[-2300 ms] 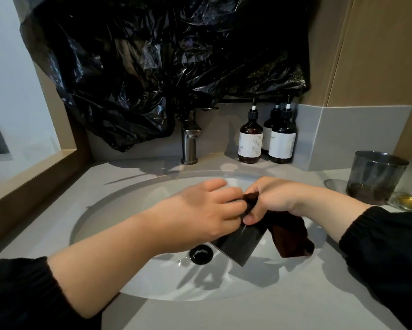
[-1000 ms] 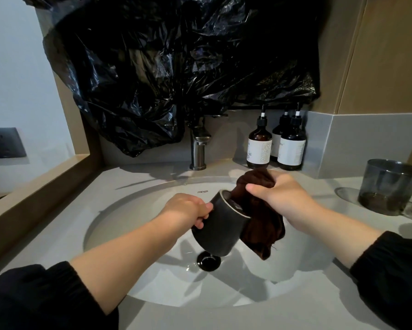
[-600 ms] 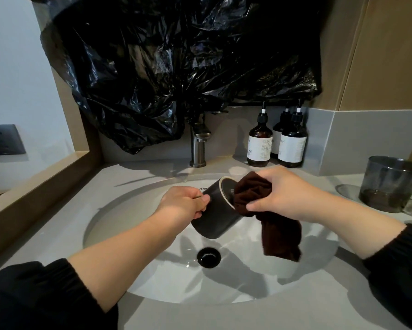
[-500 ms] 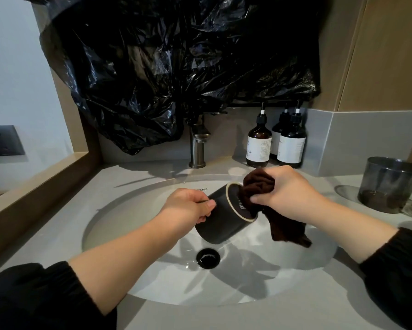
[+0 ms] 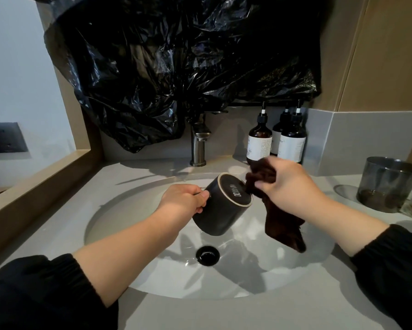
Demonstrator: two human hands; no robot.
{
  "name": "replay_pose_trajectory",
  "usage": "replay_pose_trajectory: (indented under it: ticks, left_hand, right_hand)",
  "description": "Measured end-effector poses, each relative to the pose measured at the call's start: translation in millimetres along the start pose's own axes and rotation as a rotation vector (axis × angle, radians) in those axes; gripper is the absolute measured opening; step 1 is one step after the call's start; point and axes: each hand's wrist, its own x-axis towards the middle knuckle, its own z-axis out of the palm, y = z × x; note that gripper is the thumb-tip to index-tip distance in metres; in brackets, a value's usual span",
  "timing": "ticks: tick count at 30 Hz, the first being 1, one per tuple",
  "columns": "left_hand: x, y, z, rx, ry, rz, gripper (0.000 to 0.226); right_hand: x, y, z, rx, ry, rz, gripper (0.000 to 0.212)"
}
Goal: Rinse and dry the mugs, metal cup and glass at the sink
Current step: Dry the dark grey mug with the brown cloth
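**Inspector A:** At the fingertips first: our left hand [image 5: 184, 201] is curled shut around the handle side of the dark mug [image 5: 221, 208], with the handle itself hidden under the fingers. Our right hand [image 5: 288, 184] pinches a bunched brown cloth [image 5: 281, 220] between thumb and fingers.

**Inspector B:** We confirm. What differs from half a second ago?

**Inspector A:** The mug is turned further, so its stamped, pale-rimmed base faces up toward us. The cloth now sits against the edge of that base where before it covered part of it.

**Inspector B:** Location of the mug?

**Inspector A:** Held tilted in the air above the sink [image 5: 133, 210], over the drain [image 5: 207, 255]. The tap [image 5: 198, 148] shows no water running.

**Inspector B:** We judge drying of this mug is nearly complete, with the base being the last surface wiped. The grey glass [image 5: 388, 184] waits on the counter to the right.
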Motion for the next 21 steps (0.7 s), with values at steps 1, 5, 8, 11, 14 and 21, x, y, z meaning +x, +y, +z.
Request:
replay_pose_trajectory:
  ticks: [1,5,8,11,14,21]
  left_hand:
    - [0.1,1.1,1.2,0.015,-0.004,-0.006,0.035]
    - [-2.1,3.6,4.3,0.073,-0.032,-0.031,0.031]
    - [-5.2,5.9,4.4,0.081,-0.037,-0.065,0.031]
    - [-3.4,13.4,7.5,0.091,-0.01,-0.204,0.037]
    - [-5.0,18.0,9.4,0.07,0.014,-0.299,0.04]
    - [-11.5,15.3,7.3,-0.032,-0.009,-0.276,0.039]
  right_hand:
    - [2.3,1.6,-2.0,0.109,0.091,0.038,0.028]
    - [-3.7,-9.9,-1.0,0.25,0.222,-0.094,0.031]
    - [-18.7,-19.0,14.5,0.192,-0.115,-0.289,0.035]
    - [-21.7,-16.3,22.4,0.286,-0.321,-0.285,0.033]
    - [-19.5,-14.1,22.8,0.311,-0.249,-0.279,0.027]
    - [0.3,15.6,19.5,0.143,-0.043,-0.134,0.035]
